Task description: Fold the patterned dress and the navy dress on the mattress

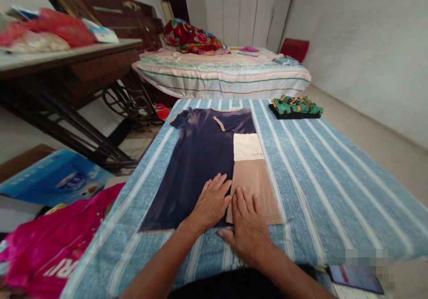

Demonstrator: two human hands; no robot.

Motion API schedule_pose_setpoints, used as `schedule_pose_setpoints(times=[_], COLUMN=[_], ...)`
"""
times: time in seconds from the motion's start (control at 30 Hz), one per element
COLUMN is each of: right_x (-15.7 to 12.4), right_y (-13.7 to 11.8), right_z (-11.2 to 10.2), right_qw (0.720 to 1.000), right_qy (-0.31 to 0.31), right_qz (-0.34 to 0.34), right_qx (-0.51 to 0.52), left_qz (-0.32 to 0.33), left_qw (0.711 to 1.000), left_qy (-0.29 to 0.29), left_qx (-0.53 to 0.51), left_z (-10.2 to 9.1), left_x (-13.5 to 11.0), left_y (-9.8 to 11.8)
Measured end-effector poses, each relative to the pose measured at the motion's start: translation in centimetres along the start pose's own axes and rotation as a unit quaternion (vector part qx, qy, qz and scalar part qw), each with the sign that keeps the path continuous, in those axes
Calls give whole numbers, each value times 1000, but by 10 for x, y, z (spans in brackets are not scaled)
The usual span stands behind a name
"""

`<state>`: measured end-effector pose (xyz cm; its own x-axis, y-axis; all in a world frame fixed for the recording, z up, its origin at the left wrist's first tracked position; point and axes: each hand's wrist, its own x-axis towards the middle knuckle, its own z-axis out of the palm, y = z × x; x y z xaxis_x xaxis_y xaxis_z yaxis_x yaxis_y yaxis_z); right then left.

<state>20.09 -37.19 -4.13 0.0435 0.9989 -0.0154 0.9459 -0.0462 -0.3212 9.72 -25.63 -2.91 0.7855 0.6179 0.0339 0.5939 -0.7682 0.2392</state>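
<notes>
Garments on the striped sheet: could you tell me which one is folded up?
The green patterned garment near the far right edge; the navy and tan shirt lies stretched out flat.

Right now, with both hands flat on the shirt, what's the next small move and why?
Probably slide both hands up the shirt along the edge of the navy flap. The left hand lies flat on that flap, the right hand on the tan panel, both near the hem. Creases show higher up the flap, so it looks pressed only at the bottom.
</notes>
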Motion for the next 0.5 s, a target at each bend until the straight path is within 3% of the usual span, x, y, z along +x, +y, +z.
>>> schedule_pose_setpoints(times=[0.5], right_x=[0], right_y=[1], right_z=[1], right_qw=[1000], right_qy=[7], right_qz=[-4], right_qx=[-2], left_qz=[-4], left_qw=[1000], left_qy=[-3], left_qx=[17], left_z=[4], left_x=[-14], left_y=[5])
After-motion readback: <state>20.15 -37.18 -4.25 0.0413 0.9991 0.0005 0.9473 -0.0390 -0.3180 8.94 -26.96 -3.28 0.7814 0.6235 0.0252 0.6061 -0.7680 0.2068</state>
